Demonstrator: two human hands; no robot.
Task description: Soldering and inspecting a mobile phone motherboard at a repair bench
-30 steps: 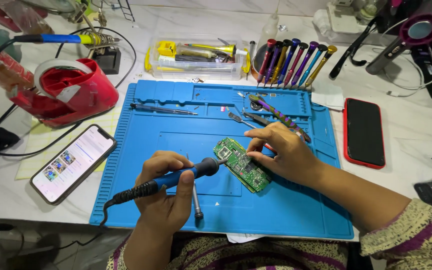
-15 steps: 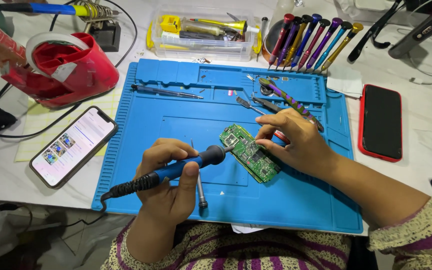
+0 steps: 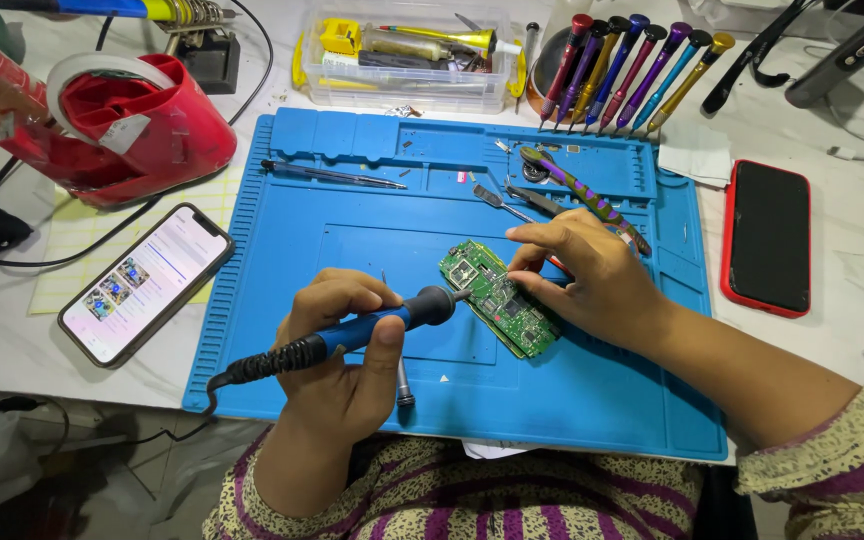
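My left hand (image 3: 337,345) grips a blue-handled soldering iron (image 3: 372,325), its tip reaching onto a green circuit board (image 3: 500,297). The board lies tilted on a blue work mat (image 3: 282,240). My right hand (image 3: 582,275) rests on the board's right edge, fingers pressing it down. A thin metal tool (image 3: 402,370) lies on the mat just below the iron's handle.
A lit phone (image 3: 147,283) lies left of the mat, a dark phone in a red case (image 3: 767,237) to its right. A red tape dispenser (image 3: 117,125), clear parts box (image 3: 407,55) and several screwdrivers (image 3: 632,65) stand behind. Tweezers (image 3: 332,175) and a multicoloured tool (image 3: 587,195) lie on the mat's upper part.
The view has shifted slightly, and both hands stay on the board and iron. The iron's tip has closed in onto the board's left side.
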